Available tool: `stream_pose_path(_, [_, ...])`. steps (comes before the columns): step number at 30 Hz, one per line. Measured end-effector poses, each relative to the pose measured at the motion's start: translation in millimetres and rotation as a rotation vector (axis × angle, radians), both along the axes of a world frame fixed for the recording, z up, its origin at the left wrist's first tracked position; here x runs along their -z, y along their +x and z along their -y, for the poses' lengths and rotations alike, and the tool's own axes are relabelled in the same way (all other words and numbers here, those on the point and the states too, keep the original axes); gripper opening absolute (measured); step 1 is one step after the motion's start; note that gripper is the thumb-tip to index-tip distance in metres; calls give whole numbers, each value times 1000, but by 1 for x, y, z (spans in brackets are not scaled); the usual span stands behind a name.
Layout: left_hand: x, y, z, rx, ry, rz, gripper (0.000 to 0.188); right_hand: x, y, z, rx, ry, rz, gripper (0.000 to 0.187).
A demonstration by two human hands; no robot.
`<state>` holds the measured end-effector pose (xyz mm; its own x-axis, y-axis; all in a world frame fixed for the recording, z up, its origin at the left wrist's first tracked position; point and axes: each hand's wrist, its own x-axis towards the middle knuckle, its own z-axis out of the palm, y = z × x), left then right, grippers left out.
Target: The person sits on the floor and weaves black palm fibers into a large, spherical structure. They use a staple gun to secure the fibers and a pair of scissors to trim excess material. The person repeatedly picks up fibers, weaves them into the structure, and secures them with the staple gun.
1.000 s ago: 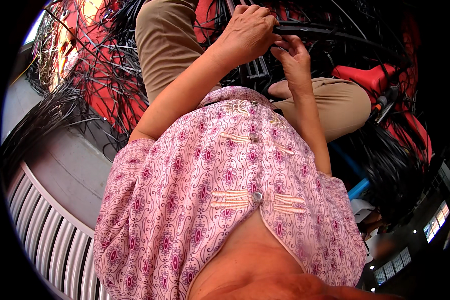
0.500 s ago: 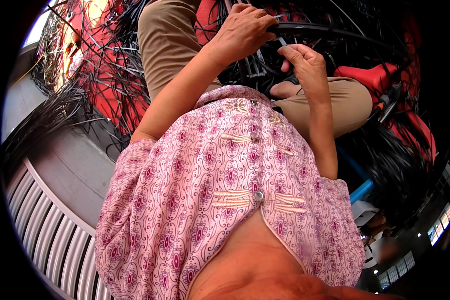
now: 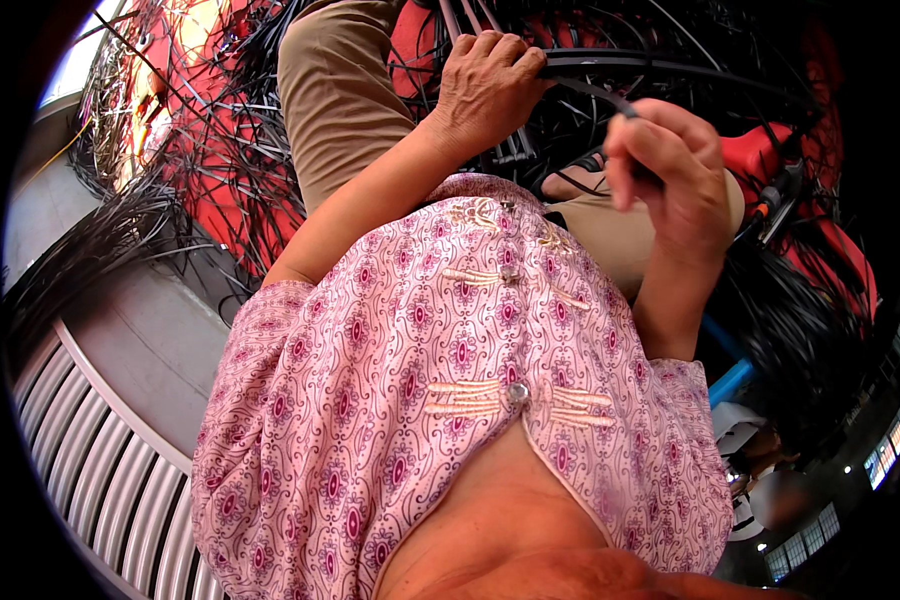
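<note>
A thick black cable (image 3: 660, 68) is gripped by the left hand (image 3: 485, 85), fingers curled over it above the knees. A thinner black cable end (image 3: 610, 100) is pinched in the closed right hand (image 3: 670, 175), raised nearer the chest. Both are surrounded by tangled black cables (image 3: 220, 150) lying on a red surface (image 3: 190, 190).

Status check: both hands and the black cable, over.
Left hand gripping black cable. Right hand raised, fingers pinching a thin cable end. Tangled black cables all around, crowding the work.
</note>
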<state>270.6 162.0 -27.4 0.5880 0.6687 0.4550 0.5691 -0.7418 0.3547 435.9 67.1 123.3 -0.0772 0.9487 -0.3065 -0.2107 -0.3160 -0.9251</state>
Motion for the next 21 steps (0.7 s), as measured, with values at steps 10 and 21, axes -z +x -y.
stream_pose_path(10, [-2,-1,-9,-8,33,5,26,-131,135,132,63,1172,-353,15])
stream_pose_path(21, [-5,-5,-78,72,96,5,26,-106,181,217,1050,-238,1995,18])
